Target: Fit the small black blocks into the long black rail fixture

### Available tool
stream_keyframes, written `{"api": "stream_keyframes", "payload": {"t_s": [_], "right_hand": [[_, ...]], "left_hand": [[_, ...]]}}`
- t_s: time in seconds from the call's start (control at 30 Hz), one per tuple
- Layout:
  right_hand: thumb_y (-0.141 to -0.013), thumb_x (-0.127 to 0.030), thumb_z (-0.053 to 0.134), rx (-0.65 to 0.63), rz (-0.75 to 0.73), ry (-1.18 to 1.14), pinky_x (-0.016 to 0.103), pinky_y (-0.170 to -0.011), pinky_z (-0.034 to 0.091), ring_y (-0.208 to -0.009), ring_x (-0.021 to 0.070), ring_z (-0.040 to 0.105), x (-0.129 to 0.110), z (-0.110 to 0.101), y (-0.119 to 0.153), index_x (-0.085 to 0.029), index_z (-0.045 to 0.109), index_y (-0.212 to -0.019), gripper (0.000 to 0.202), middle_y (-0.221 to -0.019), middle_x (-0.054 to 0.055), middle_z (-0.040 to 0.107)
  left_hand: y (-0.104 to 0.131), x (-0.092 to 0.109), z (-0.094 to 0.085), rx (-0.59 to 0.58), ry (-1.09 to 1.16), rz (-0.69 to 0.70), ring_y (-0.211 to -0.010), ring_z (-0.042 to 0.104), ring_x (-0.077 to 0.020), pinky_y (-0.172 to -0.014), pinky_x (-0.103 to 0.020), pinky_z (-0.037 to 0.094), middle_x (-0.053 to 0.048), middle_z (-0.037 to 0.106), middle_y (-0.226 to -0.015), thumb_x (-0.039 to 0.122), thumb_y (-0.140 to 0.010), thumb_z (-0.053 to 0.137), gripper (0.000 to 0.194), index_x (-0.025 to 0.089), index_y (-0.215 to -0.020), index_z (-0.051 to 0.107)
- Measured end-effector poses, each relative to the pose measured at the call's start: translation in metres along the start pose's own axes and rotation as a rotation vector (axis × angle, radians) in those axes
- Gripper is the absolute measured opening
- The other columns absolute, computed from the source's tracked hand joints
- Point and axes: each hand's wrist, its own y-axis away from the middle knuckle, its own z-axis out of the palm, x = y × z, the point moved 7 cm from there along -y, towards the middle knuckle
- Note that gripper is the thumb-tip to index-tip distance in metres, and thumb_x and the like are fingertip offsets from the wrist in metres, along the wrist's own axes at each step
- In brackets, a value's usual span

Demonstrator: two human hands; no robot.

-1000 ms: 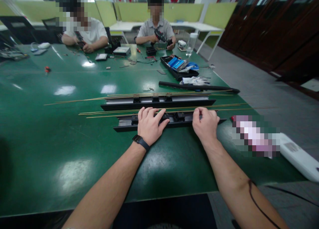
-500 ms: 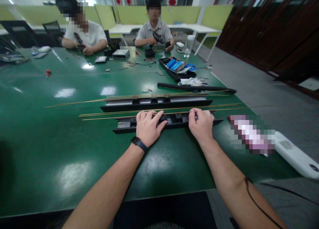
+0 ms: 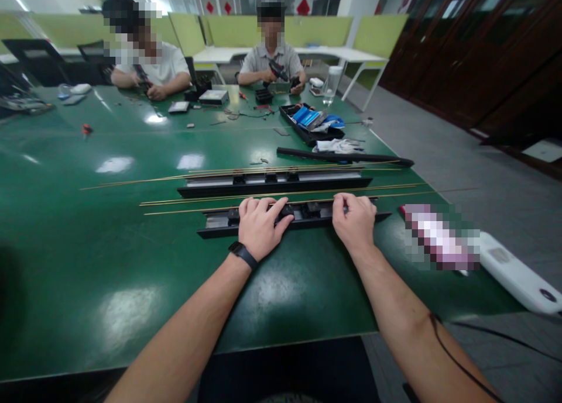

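On the green table lies the nearer black rail (image 3: 302,222), a long channel with a pale inner face and several small black blocks (image 3: 312,209) in it. My left hand (image 3: 262,224), with a dark band at the wrist, is draped over this rail left of its middle, fingers curled across it and thumb at the near side. My right hand (image 3: 356,220) is closed in a pinch at the rail's right part, where a thin brass rod (image 3: 193,211) runs to its fingertips; the fingers hide the exact contact. More brass rods (image 3: 175,202) lie just beyond.
Behind lies a second black rail (image 3: 272,188) with blocks and rods. Farther back are a black tube (image 3: 373,157), white gloves (image 3: 340,145) and a black tray (image 3: 311,137) with blue items. A white device (image 3: 513,271) rests at right. Two people sit across, holding tools.
The view has shifted very slightly. Both hands keep their places on the nearer rail, with no clear movement of the rod or blocks.
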Motion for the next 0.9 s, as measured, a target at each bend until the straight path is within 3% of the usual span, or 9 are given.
{"api": "stream_keyframes", "payload": {"t_s": [0.57,0.9], "right_hand": [[-0.101,-0.039,0.044,0.011,-0.018,0.043,0.04,-0.087,0.036,-0.091,0.0263,0.059,-0.002,0.0,0.0,-0.021,0.072,-0.093,0.034,-0.085,0.008,0.072],[-0.102,-0.04,0.043,-0.038,-0.1,-0.012,0.04,-0.09,0.038,-0.093,0.0253,0.06,-0.014,0.004,0.003,-0.022,0.073,-0.101,0.035,-0.087,0.008,0.073]], "left_hand": [[0.0,0.001,-0.001,-0.001,0.017,-0.004,-0.115,0.058,-0.0301,-0.114,-0.052,0.034,-0.008,0.072,-0.124,0.054,-0.101,0.056,0.046,0.032,-0.139,0.067],[0.0,0.002,-0.003,0.031,0.045,0.004,-0.127,0.057,-0.0287,-0.126,-0.052,0.026,-0.007,0.072,-0.126,0.051,-0.101,0.059,0.045,0.029,-0.139,0.066]]}}
